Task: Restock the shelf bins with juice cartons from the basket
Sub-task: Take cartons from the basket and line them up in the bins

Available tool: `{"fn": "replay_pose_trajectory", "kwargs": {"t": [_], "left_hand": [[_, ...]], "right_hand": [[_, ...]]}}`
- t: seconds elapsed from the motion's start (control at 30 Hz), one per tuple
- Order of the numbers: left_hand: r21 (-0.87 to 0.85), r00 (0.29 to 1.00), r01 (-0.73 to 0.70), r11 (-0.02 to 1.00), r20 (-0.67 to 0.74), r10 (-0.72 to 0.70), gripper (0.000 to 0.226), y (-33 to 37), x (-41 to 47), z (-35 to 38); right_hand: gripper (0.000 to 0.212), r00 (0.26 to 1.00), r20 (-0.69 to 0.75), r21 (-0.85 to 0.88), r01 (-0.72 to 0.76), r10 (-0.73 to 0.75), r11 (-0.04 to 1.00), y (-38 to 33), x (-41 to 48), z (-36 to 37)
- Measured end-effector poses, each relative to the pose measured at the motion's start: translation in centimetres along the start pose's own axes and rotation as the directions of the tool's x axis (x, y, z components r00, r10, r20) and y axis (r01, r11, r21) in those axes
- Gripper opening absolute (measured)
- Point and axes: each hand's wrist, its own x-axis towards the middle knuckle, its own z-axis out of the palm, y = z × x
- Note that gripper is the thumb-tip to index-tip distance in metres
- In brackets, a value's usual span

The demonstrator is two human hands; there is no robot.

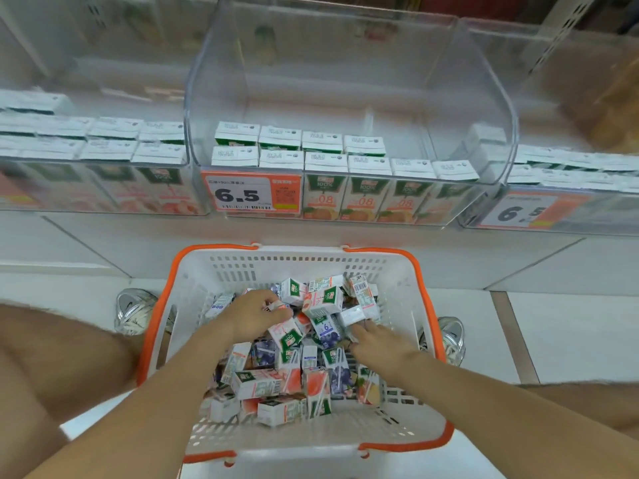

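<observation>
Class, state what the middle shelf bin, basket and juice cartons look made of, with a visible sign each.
Middle shelf bin: clear glossy plastic, probably acrylic; cartons show through it.
Basket: white matte moulded plastic; slotted walls.
Juice cartons: seemingly printed coated paperboard; folded edges.

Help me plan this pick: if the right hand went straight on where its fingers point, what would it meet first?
The right hand points toward the picture's upper left; it would likely meet the white carton first, though depth is unclear.
</observation>
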Motion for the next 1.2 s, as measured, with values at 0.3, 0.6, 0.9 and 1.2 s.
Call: {"fn": "replay_pose_trajectory", "kwargs": {"t": [0.3,0.6,0.9,1.2], "left_hand": [[-0.223,0.999,-0.013,0.975,0.038,0.022,0.053,4.5,-6.3,-4.7],[-0.455,0.996,-0.057,0.889,-0.09,0.018,0.031,8.0,-12.3,-8.6],[-0.633,0.991,-0.107,0.767,-0.002,0.136,0.025,8.6,-15.9,-9.1],[-0.349,0.89,-0.446,0.824,-0.267,0.369,0.04,10.8,-20.8,-13.0]], "right_hand": [[0.034,0.931,-0.237,0.802,0.026,0.277,0.596,0.3,-5.0,-8.0],[0.047,0.828,-0.433,0.809,0.183,0.356,0.559,2.5,-10.3,-15.9],[0.046,0.684,-0.549,0.791,0.239,0.48,0.563,1.7,-11.6,-18.6],[0.043,0.56,-0.691,0.699,0.356,0.457,0.62,-1.7,-12.7,-24.4]]}}
